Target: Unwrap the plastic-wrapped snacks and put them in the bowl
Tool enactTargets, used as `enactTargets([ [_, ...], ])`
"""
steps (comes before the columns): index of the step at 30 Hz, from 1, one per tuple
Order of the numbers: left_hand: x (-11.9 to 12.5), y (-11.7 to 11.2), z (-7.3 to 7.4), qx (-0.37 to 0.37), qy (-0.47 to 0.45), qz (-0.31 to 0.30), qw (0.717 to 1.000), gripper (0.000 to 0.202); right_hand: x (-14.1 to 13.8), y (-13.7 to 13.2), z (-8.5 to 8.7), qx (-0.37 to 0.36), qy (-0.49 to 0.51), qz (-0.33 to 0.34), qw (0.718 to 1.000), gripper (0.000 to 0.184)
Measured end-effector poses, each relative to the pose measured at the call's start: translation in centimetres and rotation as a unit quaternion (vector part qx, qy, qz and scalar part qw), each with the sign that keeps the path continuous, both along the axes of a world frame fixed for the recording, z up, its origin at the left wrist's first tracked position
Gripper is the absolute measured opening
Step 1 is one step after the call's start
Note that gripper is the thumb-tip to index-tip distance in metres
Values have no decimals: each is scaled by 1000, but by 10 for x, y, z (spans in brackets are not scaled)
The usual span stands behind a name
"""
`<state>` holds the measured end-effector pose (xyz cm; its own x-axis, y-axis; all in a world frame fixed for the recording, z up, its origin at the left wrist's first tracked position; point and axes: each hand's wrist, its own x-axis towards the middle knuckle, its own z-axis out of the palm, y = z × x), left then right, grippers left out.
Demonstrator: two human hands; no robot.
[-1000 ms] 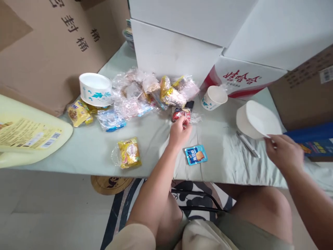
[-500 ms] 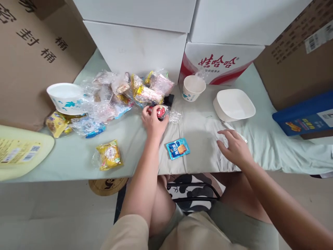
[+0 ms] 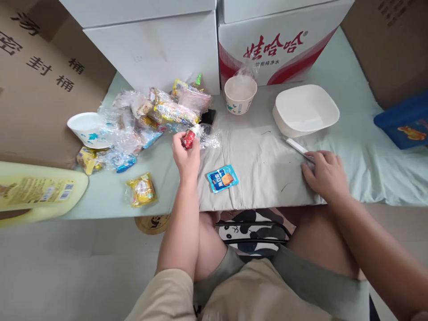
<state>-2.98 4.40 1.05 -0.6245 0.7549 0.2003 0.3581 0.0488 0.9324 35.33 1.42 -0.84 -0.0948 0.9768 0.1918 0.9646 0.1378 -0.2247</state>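
In my left hand (image 3: 186, 156) is a small red container with a white top (image 3: 190, 137), gripped between thumb and fingers. It is at the front right of a heap of plastic-wrapped snack packs (image 3: 160, 111), with crumpled clear film (image 3: 210, 139) beside it. My right hand (image 3: 327, 174) is closed at the near end of a slim white tool (image 3: 297, 146) lying on the cloth; its kind is unclear and its near end is hidden. Between the hands lies a flat blue snack packet (image 3: 222, 179). A yellow wrapped snack (image 3: 141, 190) sits to the left.
Behind the tool stands a white rectangular bowl (image 3: 305, 111), with a paper cup (image 3: 240, 96) to its left. Another paper bowl (image 3: 89, 130) tilts against the heap. White cartons (image 3: 150, 58) line the back, and a pale yellow jug (image 3: 43, 191) lies at the left edge.
My left hand has lifted and tilted the red container, whose white top now shows. My right hand has moved right and closed on the slim white tool. The view has shifted.
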Motion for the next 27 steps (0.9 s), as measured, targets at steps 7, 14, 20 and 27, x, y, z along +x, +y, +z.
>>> enactTargets([
  [7, 19, -14, 12, -81, -435, -193, 876, 50, 2, -4, 5, -33, 50, -24, 998, 24],
  [14, 35, -9, 13, -137, -454, -262, 841, 61, -29, -12, 51, -73, 222, -35, 972, 14],
  [20, 30, 23, -5, 22, -283, -155, 946, 43, -84, 19, 53, -72, 319, 35, 944, 13],
  [27, 66, -11, 1, 36, -259, -165, 951, 39, -96, 15, 24, -80, 368, 42, 926, 20],
])
